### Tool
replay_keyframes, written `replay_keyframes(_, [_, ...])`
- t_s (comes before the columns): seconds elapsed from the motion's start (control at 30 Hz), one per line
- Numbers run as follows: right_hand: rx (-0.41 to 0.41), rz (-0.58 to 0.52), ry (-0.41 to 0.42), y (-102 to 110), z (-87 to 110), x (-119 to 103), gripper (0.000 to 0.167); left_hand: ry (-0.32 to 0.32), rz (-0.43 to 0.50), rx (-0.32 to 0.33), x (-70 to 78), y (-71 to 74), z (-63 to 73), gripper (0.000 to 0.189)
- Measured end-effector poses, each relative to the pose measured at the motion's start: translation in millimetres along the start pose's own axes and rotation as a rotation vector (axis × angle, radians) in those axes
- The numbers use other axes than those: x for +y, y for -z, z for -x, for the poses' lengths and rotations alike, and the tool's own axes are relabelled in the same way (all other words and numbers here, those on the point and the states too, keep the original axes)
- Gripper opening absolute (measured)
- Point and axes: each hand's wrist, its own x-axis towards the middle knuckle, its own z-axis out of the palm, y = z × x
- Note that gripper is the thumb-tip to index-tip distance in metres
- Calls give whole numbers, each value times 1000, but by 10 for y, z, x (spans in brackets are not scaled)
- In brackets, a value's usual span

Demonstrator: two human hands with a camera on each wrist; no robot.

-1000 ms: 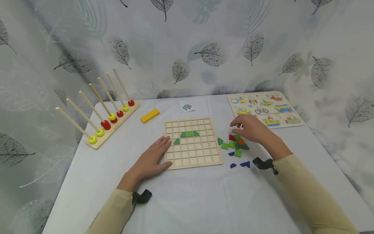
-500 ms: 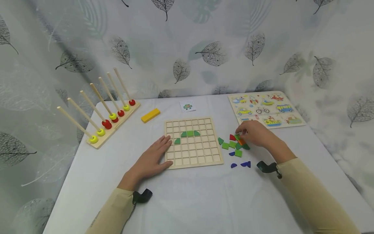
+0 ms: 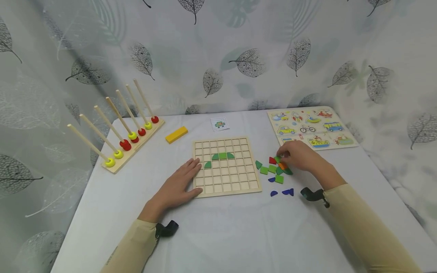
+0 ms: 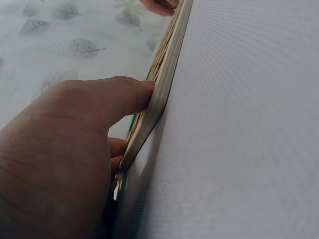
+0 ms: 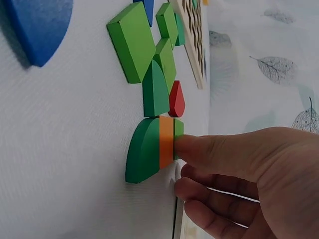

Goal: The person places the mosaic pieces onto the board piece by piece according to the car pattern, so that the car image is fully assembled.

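Note:
A wooden grid board [image 3: 227, 192] lies mid-table, with a light green square [image 3: 223, 156] and several dark green rounded pieces set in its cells. My left hand [image 3: 175, 184] rests along the board's left side, fingers extended; in the left wrist view the thumb [image 4: 132, 94] touches its edge. Right of the board, my right hand [image 3: 298, 154] reaches into loose coloured blocks. Its thumb and fingertips pinch a light green block [image 5: 179, 127], partly hidden by the thumb. That block lies against an orange block [image 5: 166, 142], and a dark green curved block [image 5: 142, 152] adjoins the orange one.
Close by lie a red block [image 3: 272, 160], green squares [image 3: 264, 170] and small blue pieces [image 3: 274, 193]. A picture card [image 3: 219, 124] and a yellow bar [image 3: 176, 135] are behind the board. A peg rack [image 3: 128, 153] stands left; a vehicle puzzle [image 3: 297, 117] lies back right.
My right hand has come down to the loose blocks, and its fingers have closed on the light green block beside the orange one. The left hand stays on the board.

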Motion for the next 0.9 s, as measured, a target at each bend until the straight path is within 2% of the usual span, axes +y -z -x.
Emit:
replay_keyframes(0.3, [20, -16, -13, -48, -34, 14, 26, -3, -3, 1, -6, -7, -2, 87])
replay_keyframes(0.57, [2, -6, -19, -74, -52, 10, 28, -1, -2, 2, -4, -1, -1, 87])
replay_keyframes(0.9, [30, -9, -35, -43, -44, -26, 32, 0, -9, -7, 11, 25, 1, 87])
